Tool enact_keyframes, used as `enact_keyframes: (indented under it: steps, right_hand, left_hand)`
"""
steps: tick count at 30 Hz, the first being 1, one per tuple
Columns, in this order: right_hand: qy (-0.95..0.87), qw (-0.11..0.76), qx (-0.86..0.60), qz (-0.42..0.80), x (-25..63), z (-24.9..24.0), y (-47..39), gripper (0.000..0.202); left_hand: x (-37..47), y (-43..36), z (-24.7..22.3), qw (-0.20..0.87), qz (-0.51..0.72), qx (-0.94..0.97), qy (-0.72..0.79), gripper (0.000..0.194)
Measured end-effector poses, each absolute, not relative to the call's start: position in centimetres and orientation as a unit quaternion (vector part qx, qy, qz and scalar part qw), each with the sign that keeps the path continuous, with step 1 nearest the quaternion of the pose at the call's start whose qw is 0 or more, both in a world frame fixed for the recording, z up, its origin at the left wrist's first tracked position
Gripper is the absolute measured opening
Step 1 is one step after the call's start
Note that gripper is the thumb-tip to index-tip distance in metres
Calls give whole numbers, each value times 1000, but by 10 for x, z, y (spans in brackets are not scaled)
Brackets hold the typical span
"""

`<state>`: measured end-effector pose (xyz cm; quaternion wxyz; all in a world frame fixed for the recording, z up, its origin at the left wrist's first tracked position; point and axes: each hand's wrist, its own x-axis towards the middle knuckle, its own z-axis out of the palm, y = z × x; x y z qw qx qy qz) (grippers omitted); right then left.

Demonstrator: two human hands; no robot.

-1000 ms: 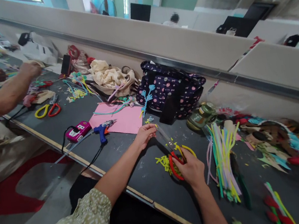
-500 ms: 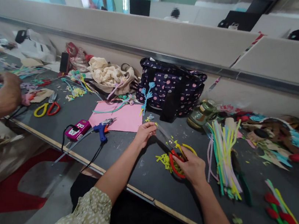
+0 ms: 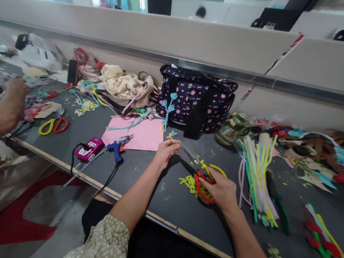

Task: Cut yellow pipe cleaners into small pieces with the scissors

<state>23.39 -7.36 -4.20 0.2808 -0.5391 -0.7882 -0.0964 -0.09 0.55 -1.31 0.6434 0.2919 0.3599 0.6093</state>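
My right hand (image 3: 221, 188) is closed on a pair of scissors (image 3: 198, 163) with one red and one yellow handle, its blades pointing away and to the left. At the blade tips, my left hand (image 3: 167, 153) pinches a tiny yellow piece, mostly hidden by the fingers. Under the scissors lies a pile of short yellow cut pieces (image 3: 189, 185) on the dark table. Beyond my left hand, a light blue branching stem (image 3: 169, 109) stands up in front of the dotted bag.
A blue glue gun (image 3: 116, 150) and a pink box (image 3: 89, 149) lie left, beside pink paper (image 3: 150, 134). Fuzzy coloured stems (image 3: 259, 180) and a glass jar (image 3: 231, 130) sit right. A co-worker's hands (image 3: 10, 96) are far left, near other scissors (image 3: 54, 126).
My hands and the scissors stay almost in place; the blades look slightly closer together. The co-worker's hand at the left has shifted a little.
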Motion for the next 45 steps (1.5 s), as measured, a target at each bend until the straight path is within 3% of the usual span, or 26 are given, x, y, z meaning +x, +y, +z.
enact_keyframes:
  steps: [45]
  right_hand:
    - [-782, 179, -595, -58, 230, -30, -75, 50]
  left_hand:
    - [-1, 7, -22, 643, 566, 306, 414, 26]
